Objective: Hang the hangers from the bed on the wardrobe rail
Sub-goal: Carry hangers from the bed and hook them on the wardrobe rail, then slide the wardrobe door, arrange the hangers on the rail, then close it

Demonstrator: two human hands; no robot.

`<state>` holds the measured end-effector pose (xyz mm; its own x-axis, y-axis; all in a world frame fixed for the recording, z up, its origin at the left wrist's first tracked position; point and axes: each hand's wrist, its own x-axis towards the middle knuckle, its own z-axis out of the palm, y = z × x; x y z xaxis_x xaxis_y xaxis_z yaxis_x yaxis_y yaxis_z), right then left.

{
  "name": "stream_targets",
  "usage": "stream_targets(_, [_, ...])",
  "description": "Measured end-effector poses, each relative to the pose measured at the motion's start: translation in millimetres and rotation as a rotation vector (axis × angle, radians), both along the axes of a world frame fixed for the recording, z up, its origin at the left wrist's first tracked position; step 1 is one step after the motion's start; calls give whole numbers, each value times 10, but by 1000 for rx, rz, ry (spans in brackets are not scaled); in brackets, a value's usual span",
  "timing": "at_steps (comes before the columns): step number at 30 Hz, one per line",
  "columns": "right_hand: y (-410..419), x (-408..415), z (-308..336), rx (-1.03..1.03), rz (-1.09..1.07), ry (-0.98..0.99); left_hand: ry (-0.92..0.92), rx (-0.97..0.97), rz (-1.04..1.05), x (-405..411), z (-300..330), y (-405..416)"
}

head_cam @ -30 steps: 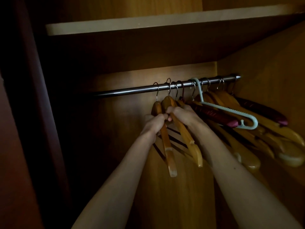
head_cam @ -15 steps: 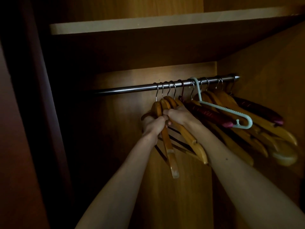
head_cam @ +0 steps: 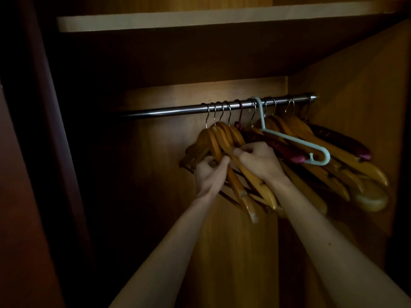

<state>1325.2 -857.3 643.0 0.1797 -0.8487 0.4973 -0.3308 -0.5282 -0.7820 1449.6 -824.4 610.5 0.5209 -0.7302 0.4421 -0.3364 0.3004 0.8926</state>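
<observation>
**Wooden hangers go onto the rail, both hands on the bunch**

Nearest the camera, two bare forearms reach up and away into a dim brown wooden wardrobe (head_cam: pixel 355 107). The left hand (head_cam: pixel 209 174) has its fingers curled round the near arm of a cluster of orange-brown wooden hangers with metal hooks (head_cam: pixel 224 138); the right hand (head_cam: pixel 259 160), touching the left at the knuckles, pinches the arm of the next hanger in the same cluster with bent fingers. Four hooks of this cluster sit close together over the polished metal wardrobe rail (head_cam: pixel 169 111), so these hangers appear hung already, and the hands seem only to be settling or spacing them.

Farther right on the rail hang more hangers, crowded and tilted: a dark maroon padded satin hanger (head_cam: pixel 278 146), a pale blue-green plastic hanger with a notched arm (head_cam: pixel 289 138), several more wooden ones, and a second maroon padded hanger (head_cam: pixel 338 141) nearest the right wall. The left stretch of rail is bare.

Above and beyond, a pale-edged wooden shelf (head_cam: pixel 200 22) crosses the wardrobe; what lies on it cannot be seen.

The bed is out of view, so whether hangers remain there cannot be told.
</observation>
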Motion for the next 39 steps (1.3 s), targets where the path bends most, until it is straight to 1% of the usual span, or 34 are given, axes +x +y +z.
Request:
stream_targets(2, [107,-89,-164,-138,-38,1,3,-31,10,-46,-91,54])
stream_targets(4, [235,-180,-338,-257,-79,1,44,-65,9,-101,-178,116])
stream_targets(6, [377,-264,-515,-322,-102,-17,54,-93,37,-132,-278,182])
stream_targets(10, [613,-379,-953,-401,-87,9,3,-130,64,-143,-659,385])
stream_targets(13, [791,-414,-1308,-400,-32,-29,-86,-42,52,-102,-1023,509])
stream_targets(15, [901,-413,-1566,-378,-27,-74,-171,109,12,-51,-1259,568])
stream_targets(17, [999,-374,-1855,-306,4,-95,-303,287,-25,30,-1503,664])
stream_targets(19, [1107,-289,-2155,-220,64,-58,-480,424,-83,126,-1728,826])
stream_targets(22, [1322,-118,-2619,-91,158,-3,-695,619,-167,274,-1945,1134])
stream_targets(25, [1541,80,-3085,40,252,133,-919,840,-222,431,-2122,1432])
stream_targets(27, [1712,240,-3396,137,298,233,-1128,928,-247,519,-2220,1668])
stream_targets(29, [1907,408,-3682,198,343,284,-1388,948,-250,587,-2291,1924])
stream_targets(32, [2234,674,-4007,261,373,432,-1727,927,-283,682,-2360,2264])
stream_targets(35, [2558,968,-4241,317,311,481,-1969,844,-358,814,-2447,2496])
stream_targets(39, [2967,1347,-4453,322,199,467,-2231,650,-437,1009,-2561,2754])
